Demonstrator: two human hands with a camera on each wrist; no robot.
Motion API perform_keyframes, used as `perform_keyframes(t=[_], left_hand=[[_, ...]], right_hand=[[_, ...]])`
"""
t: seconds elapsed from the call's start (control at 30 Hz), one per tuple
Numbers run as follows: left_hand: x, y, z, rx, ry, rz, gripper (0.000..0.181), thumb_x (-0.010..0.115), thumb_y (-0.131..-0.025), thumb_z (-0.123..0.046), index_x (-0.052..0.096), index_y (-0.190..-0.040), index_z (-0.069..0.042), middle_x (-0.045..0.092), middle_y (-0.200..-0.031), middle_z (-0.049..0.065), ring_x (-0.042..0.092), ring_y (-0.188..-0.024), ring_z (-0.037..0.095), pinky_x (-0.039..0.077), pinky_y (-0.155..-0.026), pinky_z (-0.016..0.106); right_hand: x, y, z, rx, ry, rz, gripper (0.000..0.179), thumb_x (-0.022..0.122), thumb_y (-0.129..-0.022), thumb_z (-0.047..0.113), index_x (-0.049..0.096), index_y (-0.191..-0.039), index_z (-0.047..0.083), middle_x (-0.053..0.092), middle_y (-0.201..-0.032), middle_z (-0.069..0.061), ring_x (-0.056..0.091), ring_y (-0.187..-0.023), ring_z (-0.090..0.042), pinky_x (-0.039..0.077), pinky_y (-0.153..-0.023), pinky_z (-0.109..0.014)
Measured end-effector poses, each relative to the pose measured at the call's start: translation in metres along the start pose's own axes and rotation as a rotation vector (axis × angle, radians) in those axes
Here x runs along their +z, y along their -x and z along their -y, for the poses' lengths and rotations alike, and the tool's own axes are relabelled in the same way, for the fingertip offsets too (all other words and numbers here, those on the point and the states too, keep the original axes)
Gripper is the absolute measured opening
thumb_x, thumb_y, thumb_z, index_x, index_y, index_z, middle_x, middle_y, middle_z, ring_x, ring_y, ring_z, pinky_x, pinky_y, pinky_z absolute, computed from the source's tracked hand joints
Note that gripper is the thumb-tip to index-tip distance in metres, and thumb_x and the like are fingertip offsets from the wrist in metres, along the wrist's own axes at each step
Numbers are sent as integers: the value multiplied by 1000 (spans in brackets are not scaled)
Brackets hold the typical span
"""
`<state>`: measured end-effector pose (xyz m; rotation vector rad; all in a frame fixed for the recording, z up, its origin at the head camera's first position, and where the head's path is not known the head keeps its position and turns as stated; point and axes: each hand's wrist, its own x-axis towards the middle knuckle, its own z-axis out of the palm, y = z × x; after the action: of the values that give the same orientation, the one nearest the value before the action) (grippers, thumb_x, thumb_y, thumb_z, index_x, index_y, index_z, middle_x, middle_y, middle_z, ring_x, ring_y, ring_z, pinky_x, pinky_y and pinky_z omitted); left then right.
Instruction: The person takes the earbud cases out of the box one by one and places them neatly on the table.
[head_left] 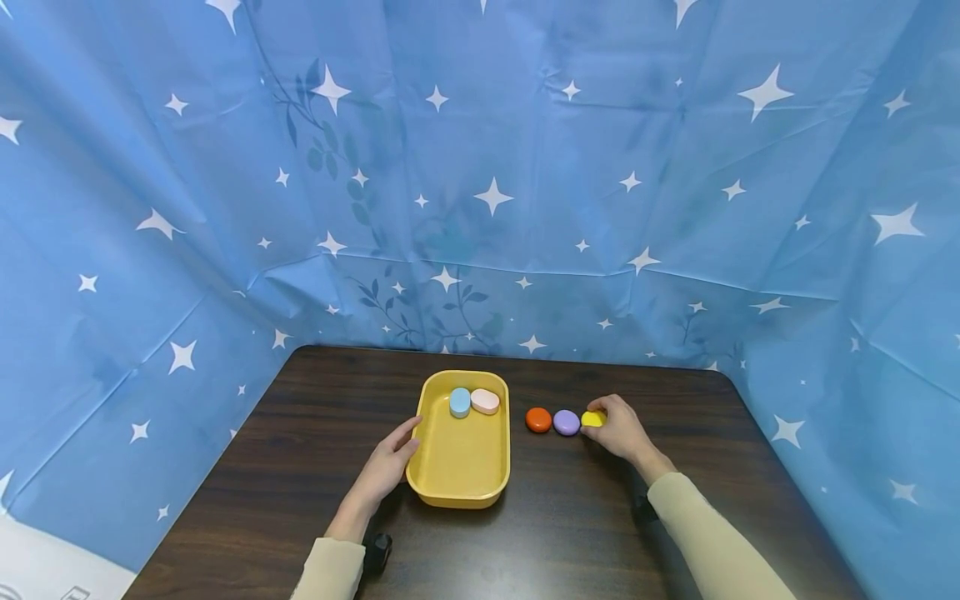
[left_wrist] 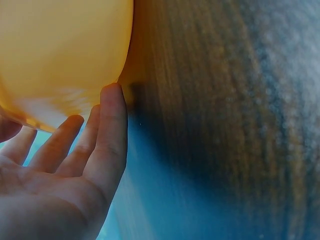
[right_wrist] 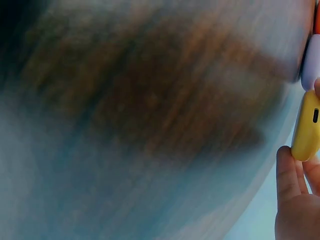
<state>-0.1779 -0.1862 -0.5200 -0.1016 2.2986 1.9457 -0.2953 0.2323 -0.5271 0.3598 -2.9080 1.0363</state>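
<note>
My right hand (head_left: 621, 429) pinches a yellow rounded case (head_left: 593, 418) between thumb and fingers, at the right end of a row. In the right wrist view a small dark slot shows on the edge of this case (right_wrist: 308, 127). A purple rounded case (head_left: 566, 422) lies just left of it, then an orange-red one (head_left: 538, 420). My left hand (head_left: 384, 468) touches the left side of a yellow tray (head_left: 459, 471), fingers nearly straight against its wall in the left wrist view. Inside the tray's far end lie a light blue case (head_left: 460, 402) and a pale pink one (head_left: 485, 402).
Everything stands on a dark wood-grain table (head_left: 300, 433). A blue curtain (head_left: 480, 167) with white stars hangs behind it and along both sides. Something white (head_left: 52, 558) shows at the lower left, beyond the table edge.
</note>
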Motion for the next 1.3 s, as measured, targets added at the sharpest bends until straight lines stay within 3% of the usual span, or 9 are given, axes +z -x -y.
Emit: perform_keyframes(t=[0.5, 1.3], left_hand=[[1, 1, 2, 6, 1, -4, 48, 47, -110, -19, 39, -157, -17, 43, -155, 23, 62, -119, 34, 58, -86, 43], [0, -2, 2, 9, 4, -2, 47, 45, -110, -18, 40, -157, -15, 42, -155, 23, 61, -122, 36, 57, -88, 45]], right_hand=[[5, 4, -4, -6, -16, 7, 41, 83, -83, 14, 67, -116, -5, 60, -118, -20, 59, -104, -35, 50, -93, -52], [-6, 1, 5, 2, -4, 18, 37, 78, -89, 13, 65, -118, -6, 60, -118, -20, 58, -104, -35, 50, -93, -53]])
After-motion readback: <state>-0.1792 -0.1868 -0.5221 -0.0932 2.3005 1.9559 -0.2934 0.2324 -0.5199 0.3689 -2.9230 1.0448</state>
